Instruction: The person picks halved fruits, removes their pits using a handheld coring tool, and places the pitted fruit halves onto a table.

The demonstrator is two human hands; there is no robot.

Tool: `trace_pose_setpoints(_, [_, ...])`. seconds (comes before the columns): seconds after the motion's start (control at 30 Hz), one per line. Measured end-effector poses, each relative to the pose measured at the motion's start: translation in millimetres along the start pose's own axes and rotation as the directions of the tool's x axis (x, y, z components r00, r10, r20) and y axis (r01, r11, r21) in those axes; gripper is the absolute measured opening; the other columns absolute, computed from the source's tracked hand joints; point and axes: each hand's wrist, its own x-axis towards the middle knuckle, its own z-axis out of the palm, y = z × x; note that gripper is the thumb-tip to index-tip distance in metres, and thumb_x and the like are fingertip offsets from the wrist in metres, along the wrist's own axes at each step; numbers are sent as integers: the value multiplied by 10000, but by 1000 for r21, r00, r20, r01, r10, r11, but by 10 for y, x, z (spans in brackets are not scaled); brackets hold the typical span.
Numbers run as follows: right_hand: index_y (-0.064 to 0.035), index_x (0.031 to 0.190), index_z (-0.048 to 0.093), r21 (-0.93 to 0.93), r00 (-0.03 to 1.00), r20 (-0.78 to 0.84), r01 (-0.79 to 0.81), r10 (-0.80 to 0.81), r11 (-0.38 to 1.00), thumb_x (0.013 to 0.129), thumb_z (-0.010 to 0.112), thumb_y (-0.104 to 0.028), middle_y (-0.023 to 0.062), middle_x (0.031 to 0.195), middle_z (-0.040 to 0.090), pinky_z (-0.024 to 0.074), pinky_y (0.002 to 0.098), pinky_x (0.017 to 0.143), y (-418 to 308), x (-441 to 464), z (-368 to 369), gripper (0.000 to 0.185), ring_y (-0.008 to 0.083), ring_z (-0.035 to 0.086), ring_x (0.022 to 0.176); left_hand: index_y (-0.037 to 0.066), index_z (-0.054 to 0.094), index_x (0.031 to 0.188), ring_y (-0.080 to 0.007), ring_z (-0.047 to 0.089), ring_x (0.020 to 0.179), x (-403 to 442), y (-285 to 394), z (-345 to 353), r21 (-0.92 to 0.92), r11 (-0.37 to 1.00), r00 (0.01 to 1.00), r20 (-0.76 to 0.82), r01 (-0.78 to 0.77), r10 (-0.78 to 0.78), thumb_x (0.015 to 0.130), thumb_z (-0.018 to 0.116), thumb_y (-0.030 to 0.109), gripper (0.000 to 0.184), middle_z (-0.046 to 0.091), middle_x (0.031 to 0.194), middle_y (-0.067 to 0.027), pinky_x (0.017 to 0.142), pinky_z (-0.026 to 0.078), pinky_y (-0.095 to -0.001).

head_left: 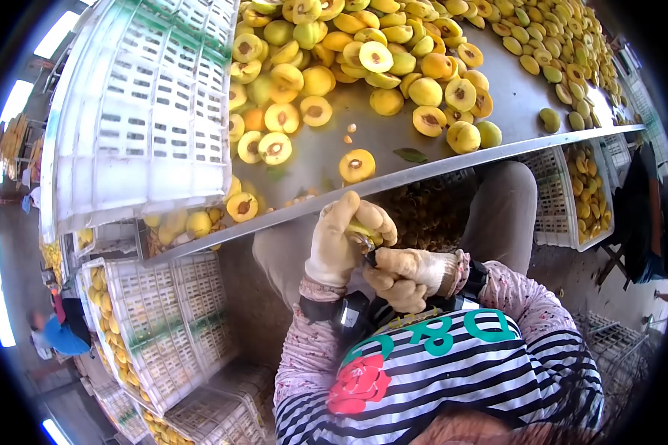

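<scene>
My left hand (pixel 341 236), in a pale work glove, is wrapped round a yellow-green fruit half (pixel 365 233) just below the metal table's front edge. My right hand (pixel 408 276), gloved too, grips a small tool with a dark handle (pixel 371 256); its metal tip touches the fruit. Beyond my hands, a cut fruit half (pixel 357 165) with its brown centre showing lies on the metal table (pixel 423 165). Two small pits (pixel 349 133) and a green leaf (pixel 410 155) are near it. A large heap of halved yellow fruit (pixel 378 55) lies farther back.
A white crate (pixel 145 111) stands on the table's left side. Fruit-filled crates stand below left (pixel 167 326) and at the right (pixel 557 194). The table's raised metal rim (pixel 453 166) runs across in front of me. A person in blue (pixel 65 335) is at the far left.
</scene>
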Motion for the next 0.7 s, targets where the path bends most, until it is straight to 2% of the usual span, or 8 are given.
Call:
trace_pose_setpoints(0.07, [-135, 845, 468, -301, 971, -235, -37, -36, 953, 1051, 432, -505, -63, 559, 342, 254, 229, 389, -38, 27, 112, 425, 63, 311, 432, 28, 576, 696, -312, 607, 633, -59, 31, 44, 92, 996, 1000, -20, -1, 3, 1048, 431, 330, 486, 612, 685, -149, 602, 521, -395])
trace_pose_setpoints(0.13, [-128, 840, 467, -285, 977, -211, -51, -11, 957, 1052, 437, -479, -61, 555, 339, 257, 233, 395, -39, -7, 177, 411, 65, 313, 432, 19, 571, 692, -307, 599, 601, -128, 106, 138, 343, 939, 999, 16, -37, 33, 1049, 433, 327, 491, 604, 660, -147, 580, 516, -382])
trace_pose_setpoints(0.23, [-124, 847, 477, -94, 999, -4, -33, 33, 995, 1009, 495, -539, -52, 558, 362, 281, 237, 398, 120, -46, 172, 446, 76, 327, 428, 15, 571, 683, -291, 571, 541, -123, 16, -6, 133, 989, 941, 339, -58, 10, 1045, 449, 327, 494, 569, 596, -136, 552, 505, -362])
trace_pose_setpoints(0.3, [-133, 856, 493, 70, 958, 286, -5, -16, 998, 937, 543, -671, -50, 540, 385, 293, 236, 390, 269, -6, 19, 546, 83, 348, 417, 55, 572, 797, -271, 567, 685, -122, -220, 34, -92, 995, 953, 296, -35, 61, 1035, 483, 328, 374, 571, 746, -100, 629, 507, -376])
trace_pose_setpoints(0.33, [-135, 839, 496, 133, 972, 224, 38, -67, 990, 925, 548, -677, -56, 525, 395, 298, 241, 369, 214, -54, 54, 551, 92, 368, 403, 75, 573, 854, -261, 565, 757, -120, -337, 53, -203, 979, 958, 274, -31, 87, 1030, 499, 329, 318, 572, 821, -82, 668, 508, -383])
trace_pose_setpoints(0.4, [-145, 811, 507, 343, 913, 360, 62, -192, 937, 946, 538, -650, -53, 520, 420, 314, 255, 349, 181, -147, 65, 523, 109, 382, 378, 96, 578, 891, -276, 580, 847, -47, -387, -25, -449, 893, 993, -121, -41, -16, 1038, 486, 350, 307, 595, 867, -69, 790, 504, -426])
trace_pose_setpoints(0.57, [-139, 852, 472, -10, 924, -206, 329, -324, 944, 978, 458, -657, -49, 559, 368, 318, 257, 392, -25, -264, 199, 534, 85, 345, 410, 51, 634, 1178, -359, 606, 1162, -443, -209, -292, -611, 789, 997, -75, -65, 24, 1031, 471, 328, 353, 657, 1206, -150, 1034, 490, -524])
trace_pose_setpoints(0.7, [-140, 840, 463, -246, 887, -297, 286, -353, 926, 1023, 441, -597, -47, 571, 348, 258, 262, 382, -94, -127, 440, 493, 90, 311, 408, 35, 593, 1289, -364, 593, 1210, -1000, -69, -355, -428, 858, 957, -176, -283, 228, 980, 576, 204, 353, 643, 1261, -171, 1079, 464, -538])
